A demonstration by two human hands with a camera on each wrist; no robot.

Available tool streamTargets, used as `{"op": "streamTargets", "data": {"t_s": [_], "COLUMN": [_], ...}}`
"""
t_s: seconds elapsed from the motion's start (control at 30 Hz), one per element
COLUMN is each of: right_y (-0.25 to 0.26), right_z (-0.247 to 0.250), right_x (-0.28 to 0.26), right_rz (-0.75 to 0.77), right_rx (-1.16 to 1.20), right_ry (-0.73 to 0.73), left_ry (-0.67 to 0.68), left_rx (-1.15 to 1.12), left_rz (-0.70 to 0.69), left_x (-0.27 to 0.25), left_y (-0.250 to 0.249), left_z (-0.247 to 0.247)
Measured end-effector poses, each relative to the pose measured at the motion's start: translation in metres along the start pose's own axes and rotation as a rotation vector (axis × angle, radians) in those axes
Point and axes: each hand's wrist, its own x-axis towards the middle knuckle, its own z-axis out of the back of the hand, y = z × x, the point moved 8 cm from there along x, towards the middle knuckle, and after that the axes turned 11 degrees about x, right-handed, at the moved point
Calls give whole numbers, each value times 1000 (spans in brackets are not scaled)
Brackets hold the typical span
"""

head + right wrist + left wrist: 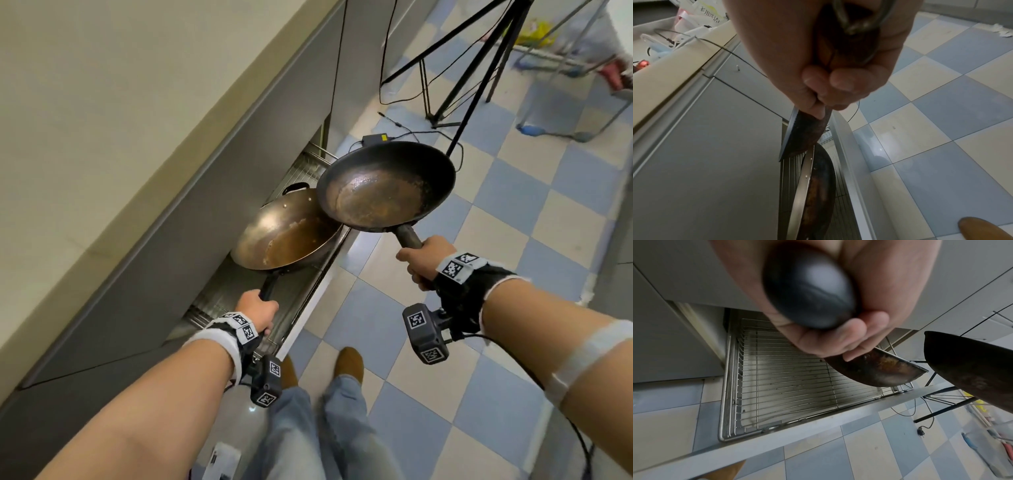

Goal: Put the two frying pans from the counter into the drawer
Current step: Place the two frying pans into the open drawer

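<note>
Pans held by their handles: left hand (259, 311) grips wok (284, 233), right hand (423, 261) skillet (383, 188).

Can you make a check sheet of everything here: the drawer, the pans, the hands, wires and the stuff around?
Surface: open drawer, wire rack bottom.
Job's things: brown pan low over the drawer; dark pan higher, beside it.
Clutter: nothing seen in the drawer.
Hands: left hand grips the brown pan's handle; right hand grips the dark pan's.
Cables: black cable and power adapter on the floor.
Surroundings: checkered floor, tripod.
</note>
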Motion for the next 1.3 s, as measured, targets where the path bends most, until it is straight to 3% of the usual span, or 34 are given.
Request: {"op": "streamTargets", "data": {"t_s": [0.33,0.57,0.87,1.0,1.3], "right_y": [12,25,26,17,-24], "right_z": [-93,-149,-234,-275,-369], "right_x": [60,90,111,124,176], "right_rz": [57,99,109,82,-27], "right_rx": [-21,-65,-47,67,248], "right_ry": [40,57,131,123,124], "left_ry": [-186,-226,-39,42,-10], "left_rx": [207,321,398,340,275], "left_rz": [-36,-106,-183,-174,-294], "left_x": [93,140,199,219,252], "left_y": [14,27,58,75,60], "left_z": [-5,-11,-25,-25,-13]}}
